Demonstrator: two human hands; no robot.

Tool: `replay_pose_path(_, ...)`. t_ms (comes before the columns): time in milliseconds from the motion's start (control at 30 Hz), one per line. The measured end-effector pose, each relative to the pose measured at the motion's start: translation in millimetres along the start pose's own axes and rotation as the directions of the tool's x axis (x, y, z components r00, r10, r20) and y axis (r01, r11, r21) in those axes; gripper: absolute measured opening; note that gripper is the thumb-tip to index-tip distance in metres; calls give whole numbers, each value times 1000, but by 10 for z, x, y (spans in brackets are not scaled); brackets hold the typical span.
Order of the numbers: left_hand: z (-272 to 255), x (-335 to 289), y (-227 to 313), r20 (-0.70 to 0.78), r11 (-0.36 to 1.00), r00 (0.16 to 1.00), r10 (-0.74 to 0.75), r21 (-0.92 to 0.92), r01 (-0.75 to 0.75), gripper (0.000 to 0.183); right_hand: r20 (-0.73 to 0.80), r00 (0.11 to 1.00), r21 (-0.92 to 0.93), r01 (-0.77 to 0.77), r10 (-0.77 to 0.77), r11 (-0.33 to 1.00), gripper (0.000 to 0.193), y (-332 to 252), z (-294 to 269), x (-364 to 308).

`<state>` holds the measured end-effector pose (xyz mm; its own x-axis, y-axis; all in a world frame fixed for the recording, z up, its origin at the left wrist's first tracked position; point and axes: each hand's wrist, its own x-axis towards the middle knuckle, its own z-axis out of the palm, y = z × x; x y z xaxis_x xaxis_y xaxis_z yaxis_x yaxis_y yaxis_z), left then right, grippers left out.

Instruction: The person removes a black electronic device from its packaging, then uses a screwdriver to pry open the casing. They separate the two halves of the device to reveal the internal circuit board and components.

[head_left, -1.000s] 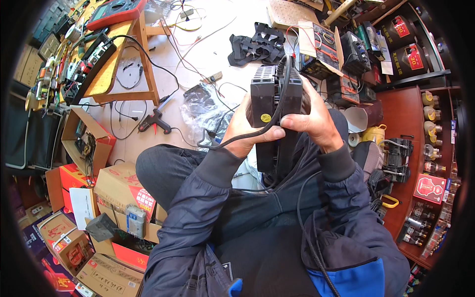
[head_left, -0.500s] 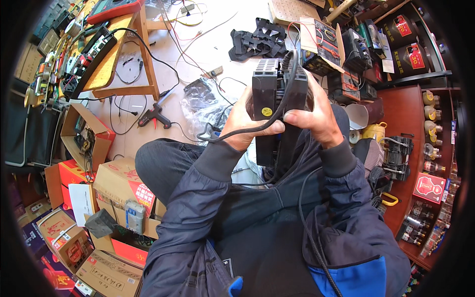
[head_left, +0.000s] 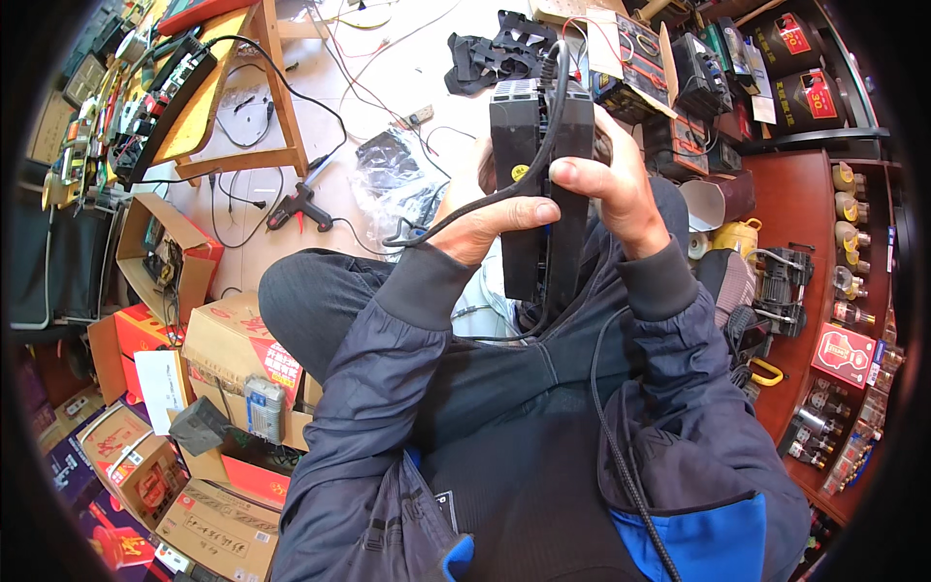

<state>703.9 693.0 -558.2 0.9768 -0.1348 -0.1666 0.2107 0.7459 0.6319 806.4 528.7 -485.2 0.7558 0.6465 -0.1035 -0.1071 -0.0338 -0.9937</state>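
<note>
Holding black case (head_left: 517, 136), two-handed, at 1 o'clock from centre

Gripping it on the 9 o'clock side with fingers of left hand (head_left: 472, 228) and on the 3 o'clock side with those of right hand (head_left: 621, 189), both closed on it, with thumbs over near face. Also seeing black cable (head_left: 560, 102) down that face and off toward 8 o'clock. On floor, noting glue gun (head_left: 299, 207) at 10, clear plastic bag (head_left: 393, 179) at 11, black straps (head_left: 497, 56) at 12.

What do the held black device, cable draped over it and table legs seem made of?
Black device: probably hard plastic, matte; slotted end looks molded. Cable: likely rubber or soft plastic, matte, bending smoothly. Table legs: apparently smooth wood, from brown tone.
</note>
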Motion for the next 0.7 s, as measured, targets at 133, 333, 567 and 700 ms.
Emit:
replay_pose_path(133, -43, 36, -32, 5, 998, 999, 47, 39, -47, 92, 13, 1000, 29, 14, -14, 999, 94, 45, -8, 7)
replay_pose_path(333, -83, 68, -75, -1, 994, 996, 95, 63, -94, 92, 4, 1000, -41, 26, -26, 999, 96, 95, -25, -39)
replay_pose_path(567, -54, 78, -75, 23, 982, 991, 134, 128, -136, 63, -5, 1000, 3, 1, -1, 1000, 76, 195, -126, 28)
replay_pose_path(700, -46, 95, -88, -31, 983, 991, 131, 135, -126, 57, 1, 1000, 26, -7, 7, 1000, 71, 237, -130, 40)
